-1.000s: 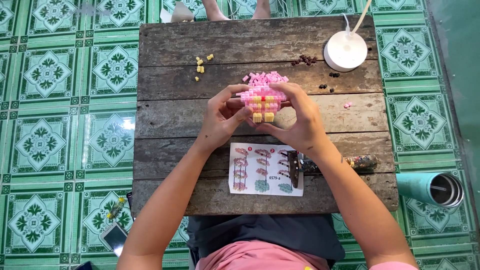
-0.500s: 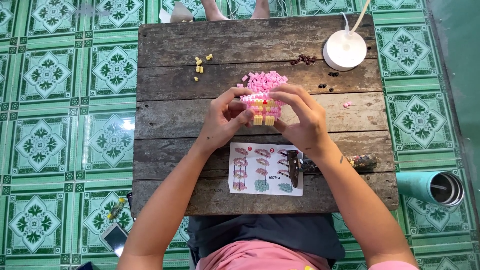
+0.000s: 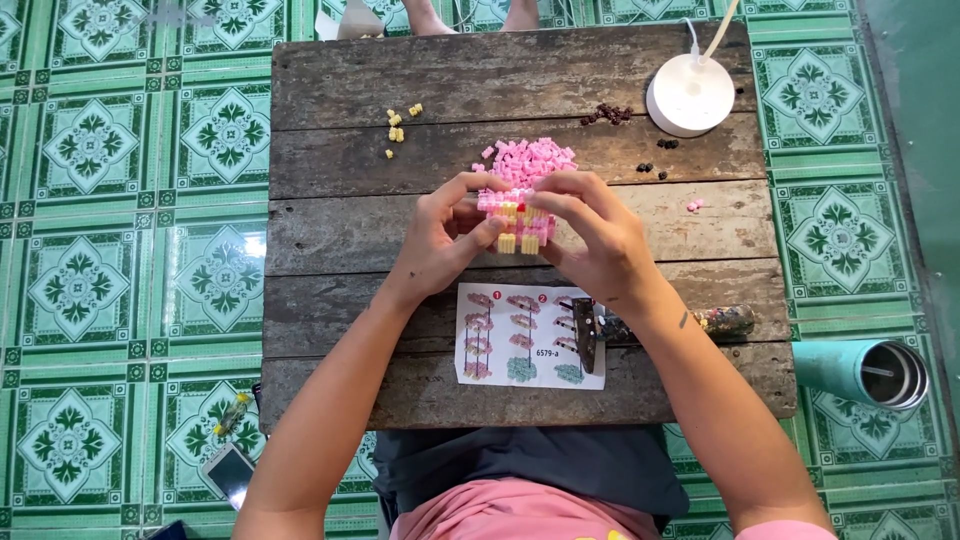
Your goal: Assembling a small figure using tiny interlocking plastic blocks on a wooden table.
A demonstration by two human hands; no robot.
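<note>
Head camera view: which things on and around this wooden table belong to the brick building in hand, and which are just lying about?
In use:
small pink and yellow brick model, held by left hand and right hand
pile of loose pink bricks
printed instruction sheet
loose yellow bricks

Lying about:
round white lamp base
teal metal tumbler
phone on floor

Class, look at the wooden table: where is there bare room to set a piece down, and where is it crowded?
Bare planks lie left of the left hand, below the yellow bricks, and right of the right hand, below the white round lamp base. Crowded: the centre, with the pink model, pink brick pile and instruction sheet.
</note>
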